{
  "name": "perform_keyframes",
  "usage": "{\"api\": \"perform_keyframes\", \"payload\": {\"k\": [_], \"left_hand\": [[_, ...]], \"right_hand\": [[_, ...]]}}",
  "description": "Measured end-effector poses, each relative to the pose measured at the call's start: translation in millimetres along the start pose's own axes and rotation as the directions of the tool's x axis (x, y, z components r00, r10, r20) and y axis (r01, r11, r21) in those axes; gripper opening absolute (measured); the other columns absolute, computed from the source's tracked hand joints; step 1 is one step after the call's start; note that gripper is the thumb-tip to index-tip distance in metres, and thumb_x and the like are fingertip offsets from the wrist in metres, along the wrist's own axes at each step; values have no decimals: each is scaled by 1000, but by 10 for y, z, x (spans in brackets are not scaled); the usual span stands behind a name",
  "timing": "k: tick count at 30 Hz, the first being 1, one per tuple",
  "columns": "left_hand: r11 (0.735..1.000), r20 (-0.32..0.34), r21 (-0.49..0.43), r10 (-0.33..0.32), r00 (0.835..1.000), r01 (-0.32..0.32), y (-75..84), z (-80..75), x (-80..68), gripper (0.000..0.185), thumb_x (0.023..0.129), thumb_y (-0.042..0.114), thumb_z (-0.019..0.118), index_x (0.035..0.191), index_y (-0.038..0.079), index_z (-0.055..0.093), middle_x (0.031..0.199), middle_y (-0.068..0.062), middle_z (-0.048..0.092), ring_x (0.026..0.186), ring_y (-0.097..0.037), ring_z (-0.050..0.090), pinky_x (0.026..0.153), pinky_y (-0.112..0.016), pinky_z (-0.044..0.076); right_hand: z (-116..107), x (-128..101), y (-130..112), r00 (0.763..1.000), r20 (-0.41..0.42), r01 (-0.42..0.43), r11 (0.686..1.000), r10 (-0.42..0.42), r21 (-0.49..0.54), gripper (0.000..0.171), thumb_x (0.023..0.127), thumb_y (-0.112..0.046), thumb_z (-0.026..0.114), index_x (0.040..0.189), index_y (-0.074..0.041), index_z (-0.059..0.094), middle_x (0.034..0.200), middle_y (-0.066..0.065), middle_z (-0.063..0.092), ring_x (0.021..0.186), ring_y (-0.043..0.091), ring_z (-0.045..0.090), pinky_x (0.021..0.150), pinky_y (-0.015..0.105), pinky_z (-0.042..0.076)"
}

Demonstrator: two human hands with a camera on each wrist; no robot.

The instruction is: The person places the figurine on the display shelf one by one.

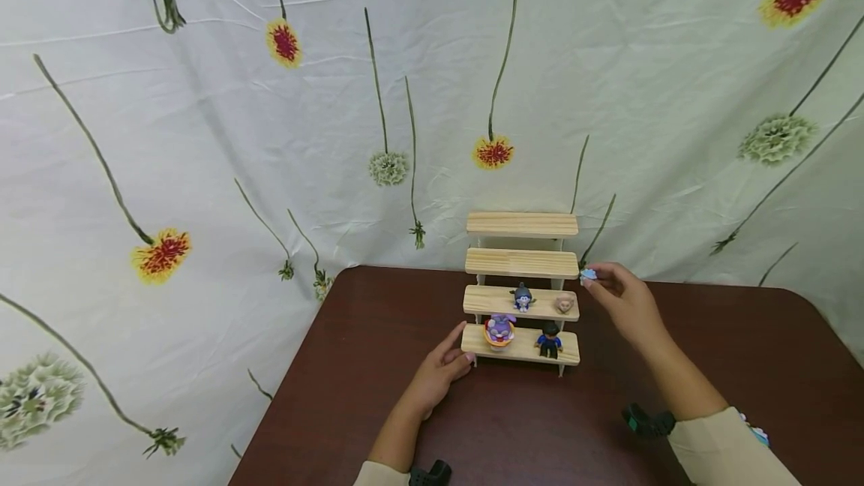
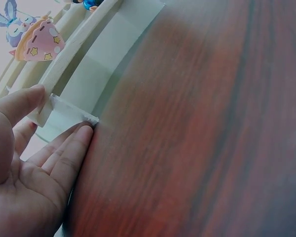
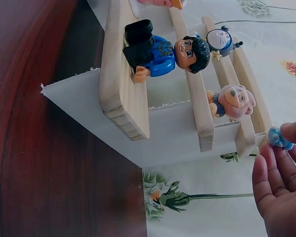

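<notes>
A wooden stepped shelf [image 1: 521, 262] with several tiers stands on the brown table [image 1: 742, 366]. A purple-and-orange figure [image 1: 499, 328] and a blue-shirted figure [image 1: 550, 339] stand on the bottom step. A grey figure [image 1: 522, 296] and a pink figure [image 1: 564, 304] sit one step up. My left hand [image 1: 442, 367] touches the bottom step's left end [image 2: 64, 106] with straight fingers. My right hand [image 1: 617, 292] pinches a small blue piece [image 1: 589, 274] at the right end of the second step from the top. In the right wrist view the blue piece [image 3: 278, 138] sits at my fingertips.
A floral cloth [image 1: 270, 133] hangs behind the table and drapes off its left side. A small colourful object [image 1: 756, 432] lies near my right sleeve. The top two steps of the shelf are bare.
</notes>
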State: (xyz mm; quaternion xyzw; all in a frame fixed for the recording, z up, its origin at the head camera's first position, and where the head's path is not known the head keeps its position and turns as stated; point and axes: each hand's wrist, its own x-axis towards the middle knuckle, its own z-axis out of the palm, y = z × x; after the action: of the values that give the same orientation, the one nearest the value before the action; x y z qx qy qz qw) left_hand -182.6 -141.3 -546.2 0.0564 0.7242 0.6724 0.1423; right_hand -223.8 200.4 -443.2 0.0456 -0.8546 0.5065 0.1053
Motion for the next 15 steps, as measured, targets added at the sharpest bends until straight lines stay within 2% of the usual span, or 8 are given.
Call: {"api": "perform_keyframes", "payload": {"k": [11, 15], "left_hand": [[1000, 3, -13, 7, 1000, -7, 5, 6, -2, 65, 103, 27, 61, 160, 32, 30, 136, -22, 62, 128, -27, 60, 109, -39, 51], [1000, 3, -8, 6, 1000, -6, 9, 9, -7, 65, 103, 28, 61, 160, 32, 30, 137, -22, 61, 128, -27, 60, 109, -40, 51]], "right_hand": [[29, 96, -81, 1000, 16, 27, 999, -26, -40, 44, 102, -39, 60, 131, -6, 63, 124, 15, 68, 100, -3, 55, 80, 6, 47], [40, 125, -113, 999, 18, 37, 998, -36, -42, 42, 102, -38, 60, 131, -8, 63, 125, 15, 67, 107, 9, 59, 84, 9, 49]]}}
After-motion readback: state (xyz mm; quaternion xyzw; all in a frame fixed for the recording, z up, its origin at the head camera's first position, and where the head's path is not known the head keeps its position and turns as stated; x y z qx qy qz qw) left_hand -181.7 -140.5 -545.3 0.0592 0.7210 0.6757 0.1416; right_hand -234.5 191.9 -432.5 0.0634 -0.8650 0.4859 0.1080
